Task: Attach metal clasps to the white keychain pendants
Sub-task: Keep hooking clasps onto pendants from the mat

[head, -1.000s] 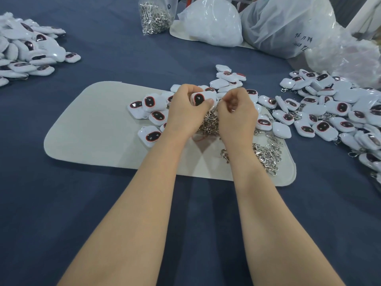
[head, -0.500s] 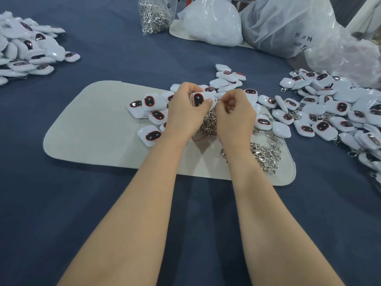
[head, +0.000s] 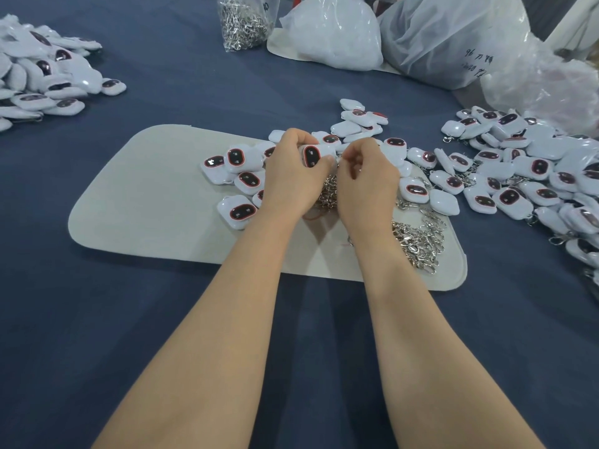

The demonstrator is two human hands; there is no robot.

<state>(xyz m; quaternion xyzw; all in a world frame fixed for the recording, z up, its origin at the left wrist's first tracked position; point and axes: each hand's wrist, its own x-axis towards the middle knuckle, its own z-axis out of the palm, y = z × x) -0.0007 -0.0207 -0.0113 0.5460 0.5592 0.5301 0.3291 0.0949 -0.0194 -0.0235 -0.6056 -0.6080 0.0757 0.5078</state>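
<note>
right hand [head: 366,179] contents hidden, left pendant pile [head: 42,76] cut off

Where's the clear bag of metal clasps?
In the head view, the clasp bag sits at the table's far edge, left of centre, just left of the white plastic bag.

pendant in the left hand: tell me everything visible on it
The held pendant is a small rounded white block, glossy like plastic, with a dark oval face ringed in red turned toward the camera. It sits tilted above the beige mat, gripped between thumb and fingers of the left hand. The right hand, fingers curled, meets its right edge. Whether a clasp is on it is hidden.
</note>
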